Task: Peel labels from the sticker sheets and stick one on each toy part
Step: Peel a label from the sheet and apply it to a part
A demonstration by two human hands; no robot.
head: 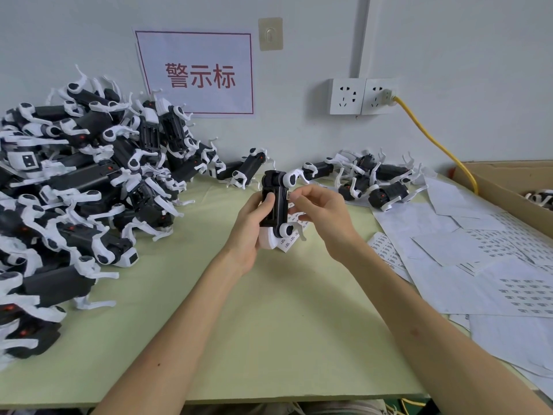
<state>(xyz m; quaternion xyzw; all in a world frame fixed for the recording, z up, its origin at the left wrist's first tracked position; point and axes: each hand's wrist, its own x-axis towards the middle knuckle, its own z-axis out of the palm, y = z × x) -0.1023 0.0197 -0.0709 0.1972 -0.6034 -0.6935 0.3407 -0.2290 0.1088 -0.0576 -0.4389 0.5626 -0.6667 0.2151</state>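
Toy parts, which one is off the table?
The upright toy part at centre, gripped by the left hand; the others lie on the table.

Black-and-white toys (74,175) on a pale green table (269,324)
White sheets (449,217) carry rows of small dark labels (522,292); a yellow cable (419,122)

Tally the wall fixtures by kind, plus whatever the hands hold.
White wall sockets: 2
Red-bordered paper sign: 1
Beige adhesive wall hook: 1
Yellow cable, plugged in: 1
Black-and-white toy part, gripped by left hand: 1
Small white label, pinched by right hand: 1
Total: 7
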